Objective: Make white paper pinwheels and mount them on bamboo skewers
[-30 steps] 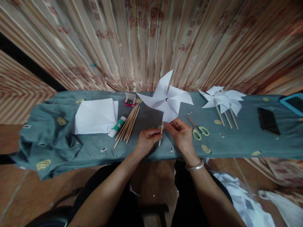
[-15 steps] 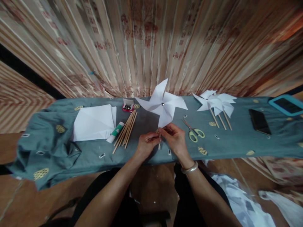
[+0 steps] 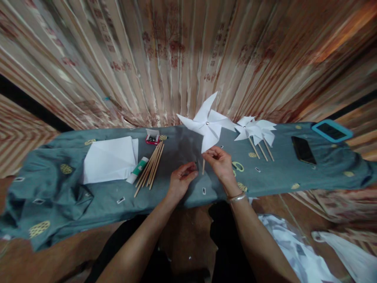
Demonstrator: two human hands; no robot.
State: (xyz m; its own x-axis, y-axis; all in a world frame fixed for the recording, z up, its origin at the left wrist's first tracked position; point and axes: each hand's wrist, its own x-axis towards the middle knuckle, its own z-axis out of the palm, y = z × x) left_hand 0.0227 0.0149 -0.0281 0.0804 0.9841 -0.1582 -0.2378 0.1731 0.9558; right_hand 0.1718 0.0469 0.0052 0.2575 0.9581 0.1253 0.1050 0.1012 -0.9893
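A white paper pinwheel (image 3: 212, 129) with a silver pin at its centre stands upright in front of me. Its thin wooden stick is pinched by my right hand (image 3: 219, 163), just below the lowest blade. To the left, my left hand (image 3: 182, 181) is off the stick, fingers curved and apart, with nothing visible in it. Green-handled scissors (image 3: 238, 166) lie beside my right hand, which partly hides them. Left of my left hand are several wooden sticks (image 3: 151, 167) in a loose bundle and a green and white glue stick (image 3: 138, 169).
A stack of white paper (image 3: 108, 159) lies at the left, with a small red box of pins (image 3: 152, 137) behind the sticks. Several pinwheels (image 3: 256, 129) rest at the right, then a black phone (image 3: 303, 150) and a blue-framed tablet (image 3: 332, 130). Bags (image 3: 288, 243) are on the floor.
My left hand has let go of the stick and drawn slightly left. The pinwheel, in my right hand, has moved a little up and right. The view has shifted slightly right.
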